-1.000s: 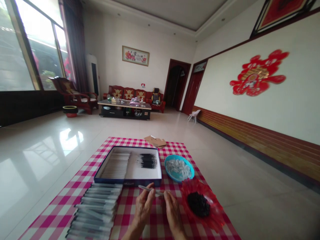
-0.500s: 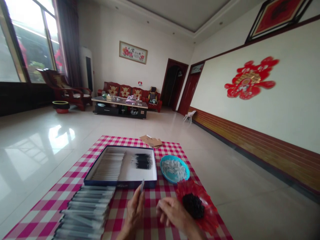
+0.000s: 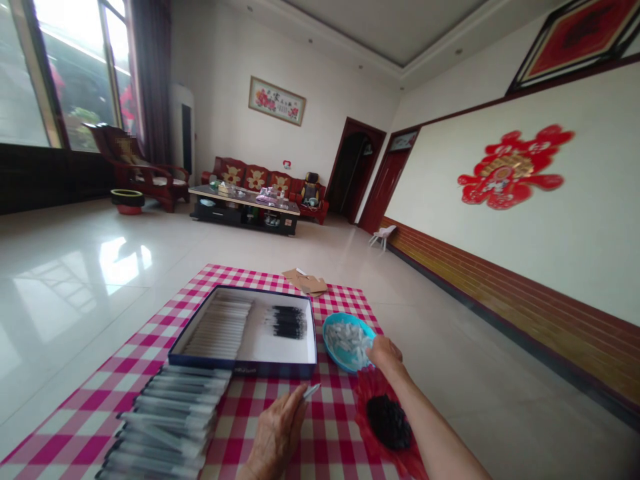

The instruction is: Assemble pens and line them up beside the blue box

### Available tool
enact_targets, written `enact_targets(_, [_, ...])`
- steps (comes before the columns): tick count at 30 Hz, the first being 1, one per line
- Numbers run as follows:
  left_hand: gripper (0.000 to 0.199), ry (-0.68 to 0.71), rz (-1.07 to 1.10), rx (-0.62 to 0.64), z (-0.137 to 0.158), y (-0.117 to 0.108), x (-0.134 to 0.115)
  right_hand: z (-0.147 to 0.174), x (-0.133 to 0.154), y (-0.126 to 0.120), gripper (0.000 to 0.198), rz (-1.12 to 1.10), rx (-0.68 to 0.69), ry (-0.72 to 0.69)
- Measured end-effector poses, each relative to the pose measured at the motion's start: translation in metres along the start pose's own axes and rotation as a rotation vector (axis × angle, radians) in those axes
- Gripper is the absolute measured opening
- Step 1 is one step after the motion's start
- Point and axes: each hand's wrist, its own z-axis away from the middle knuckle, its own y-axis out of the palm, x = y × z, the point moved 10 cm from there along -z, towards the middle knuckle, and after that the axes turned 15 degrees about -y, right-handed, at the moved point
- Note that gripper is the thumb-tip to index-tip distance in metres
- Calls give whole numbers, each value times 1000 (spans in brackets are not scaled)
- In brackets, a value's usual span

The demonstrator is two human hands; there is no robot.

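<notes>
From my remote seat I see the right hand (image 3: 384, 351) now stretched out to the round turquoise plastic bowl of small white pieces (image 3: 345, 341), which sits toward the far right edge of the worktop (image 3: 150, 347) with its red-and-white checked cloth; half a second ago that hand was curled low beside the red flower-shaped plastic dish of small black pieces (image 3: 387, 423), and a second ago both hands were together on one thin part. The right fingers are bent down over the bowl's near rim and seem to touch the white pieces, but I cannot tell whether they have closed on one. The left hand (image 3: 277, 433) rests near the front edge, its fingers closed around a slim clear pen barrel (image 3: 310, 391) whose tip pokes out toward the far right. So the hands have parted: one keeps the barrel, the other has gone to the bowl. I judge that the barrel is being kept ready for a white piece. Beyond the left hand lies the shallow dark-blue cardboard box lid (image 3: 240, 369) with rows of pale tubes and a cluster of black refills (image 3: 287, 322), and a heap of clear finished pens (image 3: 170, 420) fills the near left corner.
</notes>
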Motion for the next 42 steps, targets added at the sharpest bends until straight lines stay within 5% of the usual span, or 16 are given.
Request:
enact_targets(7, [29,-13,-11,38,0,2,-2,-5,5,22,31,-43,139,115])
enact_targets(12, [30,-21,1,41,-1,3,-1,4,30,-8,14,-193,-4,-91])
enact_targets(16, [38,5,31,13,2,2,-2,39,67,-27,22,-406,-98,-274])
enact_targets(20, [41,-1,52,6,2,0,1,95,104,-21,38,-806,-123,-311])
enact_targets(23, [39,-1,61,35,2,0,0,127,120,8,40,-1226,-76,-204])
enact_targets(27, [39,3,50,104,2,1,-6,143,121,38,34,-1503,-146,-49])
enact_targets(34, [38,-1,30,168,2,4,-11,149,117,48,34,-1558,-236,23])
enact_targets(42, [39,29,56,185,2,4,-14,153,114,24,38,-1270,-273,-90])
